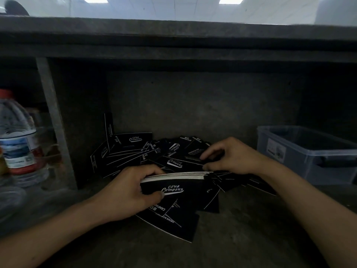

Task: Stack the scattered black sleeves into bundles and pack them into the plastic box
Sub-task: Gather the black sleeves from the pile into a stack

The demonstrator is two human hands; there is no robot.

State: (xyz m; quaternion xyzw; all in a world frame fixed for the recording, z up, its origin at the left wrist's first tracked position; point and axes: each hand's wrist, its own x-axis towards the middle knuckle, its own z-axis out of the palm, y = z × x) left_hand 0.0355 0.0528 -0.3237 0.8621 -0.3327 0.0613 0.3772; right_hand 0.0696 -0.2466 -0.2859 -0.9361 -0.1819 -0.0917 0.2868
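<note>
We grip the bundle [179, 182], long axis left to right, in our left hand [131, 190], our right hand [231, 157] pinches a loose sleeve [194, 151] on the pile [131, 149] behind, and the plastic box [301, 161] stands at the right edge of the shelf [241, 229], nearer that hand.

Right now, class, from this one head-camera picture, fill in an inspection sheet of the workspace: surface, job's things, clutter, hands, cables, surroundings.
Surface: bare grey concrete ledge, dimly lit.
Job's things: bundle of black sleeves held on edge; loose sleeves heaped behind and under it; plastic box at right, lid off, contents too dark to tell.
Clutter: water bottle at left, blurred.
Hands: left hand grips the bundle; right hand pinches a loose sleeve in the heap.
Cables: nothing seen.
Surroundings: concrete slab overhead; ceiling lights beyond.
</note>
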